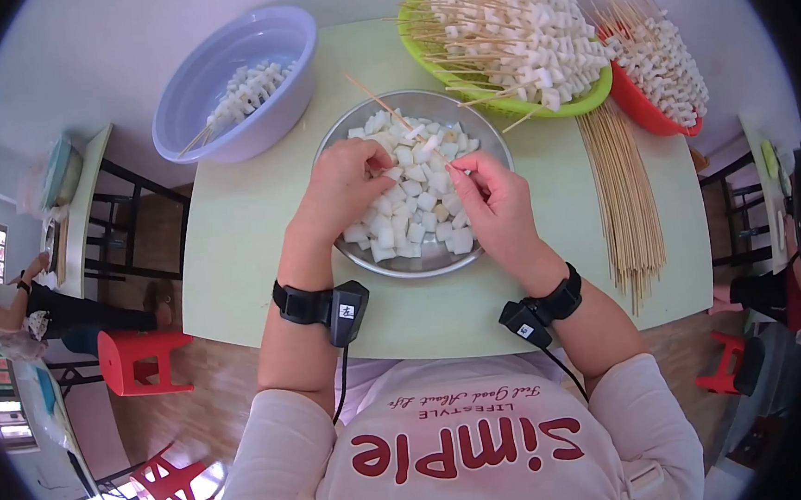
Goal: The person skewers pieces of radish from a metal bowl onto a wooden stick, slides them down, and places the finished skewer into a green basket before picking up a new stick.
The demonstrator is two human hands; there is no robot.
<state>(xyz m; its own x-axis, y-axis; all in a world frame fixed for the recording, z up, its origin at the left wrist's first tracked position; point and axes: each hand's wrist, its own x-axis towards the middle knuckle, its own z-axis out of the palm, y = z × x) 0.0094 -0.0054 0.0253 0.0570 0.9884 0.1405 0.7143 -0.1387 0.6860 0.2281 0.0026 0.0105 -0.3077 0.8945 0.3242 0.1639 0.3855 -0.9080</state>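
Pinching a skewer (pixel 398 115), right hand (pixel 500 208) grip closed.

A round steel bowl (pixel 495 141) of white cubes (pixel 411 207) sits mid-table; a lavender plastic basin (pixel 219 40) stands at the far-left corner, and bare bamboo skewers (pixel 624 197) lie along the right edge.

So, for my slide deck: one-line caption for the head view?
Both hands, left hand and right hand, thread white cubes onto a skewer over a metal bowl.

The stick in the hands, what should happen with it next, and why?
Probably push another white cube from the metal bowl onto the bamboo skewer. The right hand pinches the skewer, whose visible length looks bare, while the left hand rests on the cubes.
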